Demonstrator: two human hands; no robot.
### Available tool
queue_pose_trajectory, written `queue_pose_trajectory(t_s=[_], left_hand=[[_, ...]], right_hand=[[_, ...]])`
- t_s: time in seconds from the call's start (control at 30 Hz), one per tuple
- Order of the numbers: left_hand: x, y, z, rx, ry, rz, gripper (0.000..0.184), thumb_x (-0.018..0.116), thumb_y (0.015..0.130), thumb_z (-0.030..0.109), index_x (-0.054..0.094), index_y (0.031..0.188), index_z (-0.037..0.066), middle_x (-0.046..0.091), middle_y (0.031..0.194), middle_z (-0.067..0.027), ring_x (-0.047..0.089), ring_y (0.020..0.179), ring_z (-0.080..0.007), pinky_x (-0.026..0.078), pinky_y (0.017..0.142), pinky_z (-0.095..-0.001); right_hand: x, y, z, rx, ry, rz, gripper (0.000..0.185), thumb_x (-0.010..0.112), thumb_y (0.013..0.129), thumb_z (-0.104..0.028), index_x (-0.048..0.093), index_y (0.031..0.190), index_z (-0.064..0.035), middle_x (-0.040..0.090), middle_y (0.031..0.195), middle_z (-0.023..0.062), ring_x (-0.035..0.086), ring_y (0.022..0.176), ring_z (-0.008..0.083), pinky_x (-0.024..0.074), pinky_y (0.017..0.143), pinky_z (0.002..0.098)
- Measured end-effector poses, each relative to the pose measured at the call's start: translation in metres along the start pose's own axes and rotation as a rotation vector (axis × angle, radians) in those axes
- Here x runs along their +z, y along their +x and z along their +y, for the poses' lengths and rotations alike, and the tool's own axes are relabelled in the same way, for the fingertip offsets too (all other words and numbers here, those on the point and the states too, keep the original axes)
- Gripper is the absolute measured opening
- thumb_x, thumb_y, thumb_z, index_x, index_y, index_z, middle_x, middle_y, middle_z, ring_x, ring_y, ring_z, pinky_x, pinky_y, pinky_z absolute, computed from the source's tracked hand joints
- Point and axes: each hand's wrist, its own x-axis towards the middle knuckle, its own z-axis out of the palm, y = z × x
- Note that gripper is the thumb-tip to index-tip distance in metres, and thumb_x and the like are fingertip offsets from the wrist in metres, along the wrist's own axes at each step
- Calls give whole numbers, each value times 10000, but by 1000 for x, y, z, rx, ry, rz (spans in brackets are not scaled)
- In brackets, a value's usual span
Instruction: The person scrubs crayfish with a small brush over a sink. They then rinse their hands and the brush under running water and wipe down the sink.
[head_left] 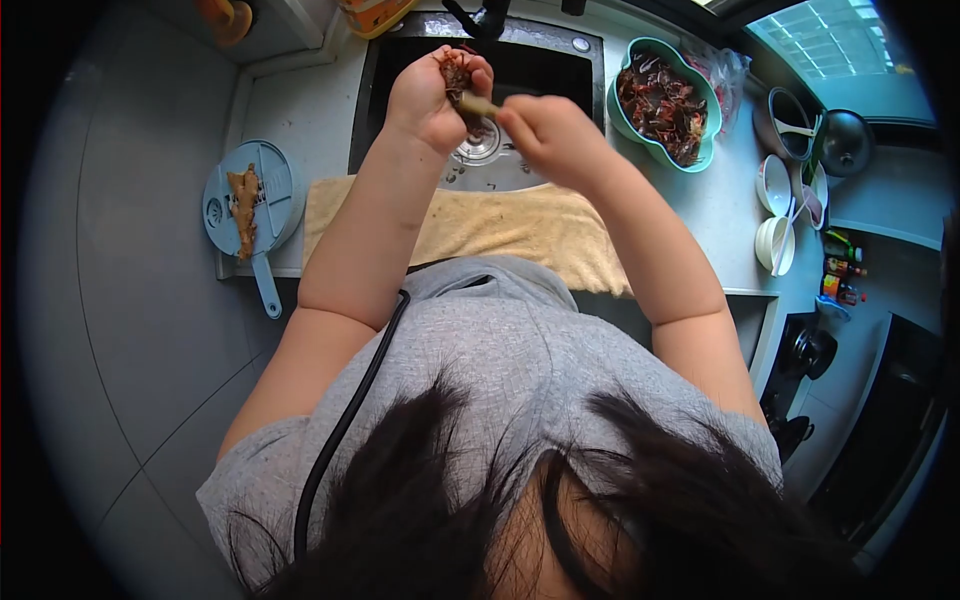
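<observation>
Over the dark sink (363,110), my left hand (425,98) is closed around a reddish-brown crayfish (455,72), palm turned up. My right hand (548,138) grips the end of a small yellowish-green brush (474,104), whose head reaches to the crayfish; its bristles are hard to make out. Right of the sink, a mint-green bowl (712,125) holds many dark red crayfish (662,108).
A tan towel (500,228) lies along the counter's front edge. To the left, ginger (244,210) rests on a blue slicer board (275,200). The faucet (490,18) stands behind the sink. White bowls (773,240) and a pot (780,125) are at right.
</observation>
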Motion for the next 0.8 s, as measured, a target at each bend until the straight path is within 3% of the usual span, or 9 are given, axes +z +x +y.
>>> queue_pose_trajectory(t_s=[0.2, 0.47, 0.53, 0.67, 0.73, 0.8], left_hand=[[-2, -1, 10, 29, -32, 63, 177, 351, 860, 83, 454, 719, 54, 482, 673, -41, 509, 613, -128, 483, 523, -224], [-12, 12, 10, 222, 32, 178, 170, 329, 858, 97, 441, 744, 37, 463, 650, -37, 463, 554, -117, 411, 483, -206], [-14, 12, 4, 352, 16, 256, 189, 316, 869, 111, 431, 738, 37, 453, 645, -34, 458, 553, -121, 414, 489, -217], [-12, 15, 4, 334, -33, 289, 195, 315, 879, 124, 427, 747, 36, 458, 636, -36, 463, 563, -127, 419, 498, -220], [-11, 12, 11, 321, -23, 261, 185, 321, 873, 111, 433, 749, 32, 463, 631, -37, 466, 565, -129, 420, 498, -218], [-14, 11, 18, 366, -82, 268, 175, 325, 865, 97, 439, 751, 30, 466, 632, -38, 468, 569, -128, 420, 500, -215]], right_hand=[[9, -10, -3, 15, -74, -70, 292, 412, 859, -262, 537, 727, -33, 556, 663, 178, 537, 675, 357, 409, 613, 445], [33, -5, -4, 134, 21, 120, 302, 409, 857, -248, 535, 715, -13, 552, 664, 196, 531, 679, 380, 404, 628, 458], [40, 0, -3, 140, 32, 177, 304, 411, 858, -242, 529, 703, -8, 552, 671, 200, 531, 681, 379, 403, 624, 455], [36, 10, -2, 165, 98, 187, 320, 413, 859, -250, 523, 686, -4, 551, 669, 197, 532, 684, 373, 407, 622, 439], [37, 6, -2, 129, 116, 207, 286, 439, 866, -217, 523, 718, 12, 508, 593, 176, 489, 544, 317, 393, 521, 363], [37, 3, -6, 161, 111, 162, 281, 436, 868, -217, 531, 732, 10, 502, 585, 171, 482, 532, 305, 391, 518, 355]])
